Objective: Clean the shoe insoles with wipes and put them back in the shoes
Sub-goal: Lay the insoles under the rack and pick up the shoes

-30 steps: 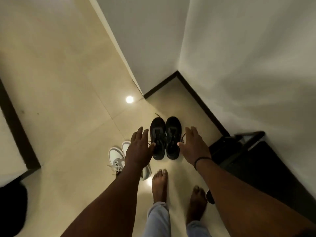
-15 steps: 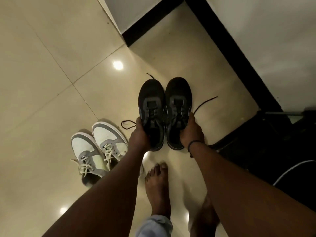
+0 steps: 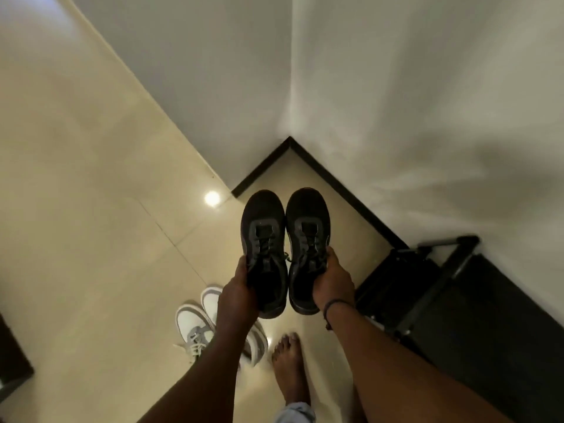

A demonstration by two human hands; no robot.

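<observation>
Aloft, two matte black mesh shoes.
Left hand (image 3: pixel 236 296) gripped left shoe (image 3: pixel 264 251), right hand (image 3: pixel 334 283) right shoe (image 3: pixel 306 248), fingers curled round each.

You hold two black shoes side by side, toes pointing away from you, above the tiled floor. The left black shoe (image 3: pixel 263 239) is dark mesh with a grey panel round its laces; its heel end sits in your grip. The right black shoe (image 3: pixel 307 236) matches it, nearly touching it, laces loosely done. The insoles inside cannot be made out.
</observation>
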